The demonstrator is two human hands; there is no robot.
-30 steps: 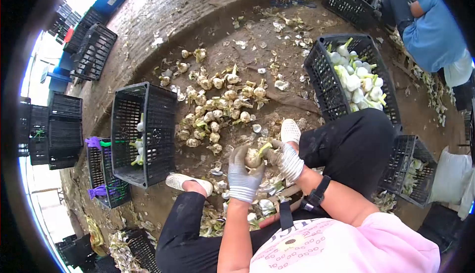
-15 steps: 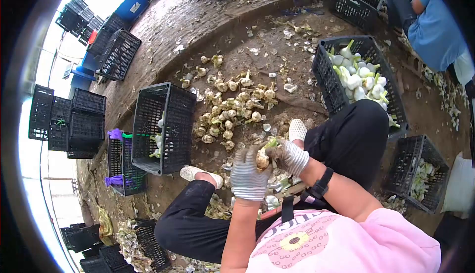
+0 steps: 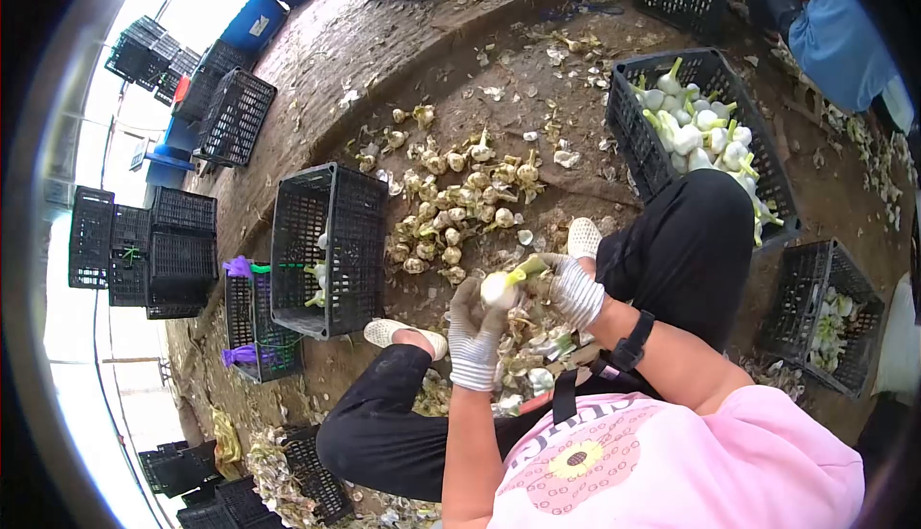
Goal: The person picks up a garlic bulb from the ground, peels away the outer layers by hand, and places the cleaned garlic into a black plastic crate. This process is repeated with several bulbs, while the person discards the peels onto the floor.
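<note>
My left hand (image 3: 476, 335), in a striped work glove, has its fingers round a garlic bulb (image 3: 498, 290) whose white skin shows. My right hand (image 3: 570, 291), gloved too, pinches the bulb's green stem (image 3: 527, 268). Beyond my hands, a pile of unpeeled, brownish garlic bulbs (image 3: 459, 211) lies on the soil. To the right stands a black crate (image 3: 641, 152) filled with white garlic (image 3: 701, 134). A second black crate (image 3: 357, 251) on the left holds several white bulbs (image 3: 320, 270).
Peeled skins and trimmings (image 3: 539, 378) lie between my legs. A crate with green-white scraps (image 3: 812, 316) stands at the right. A person in blue (image 3: 843, 40) sits at the upper right. Stacked black crates (image 3: 153, 247) and blue barrels (image 3: 255, 20) are at the left.
The bulb between my hands was brownish and now shows a bright white surface, its green stem pointing right. My right hand has shifted slightly up and right. The view has moved a little.
</note>
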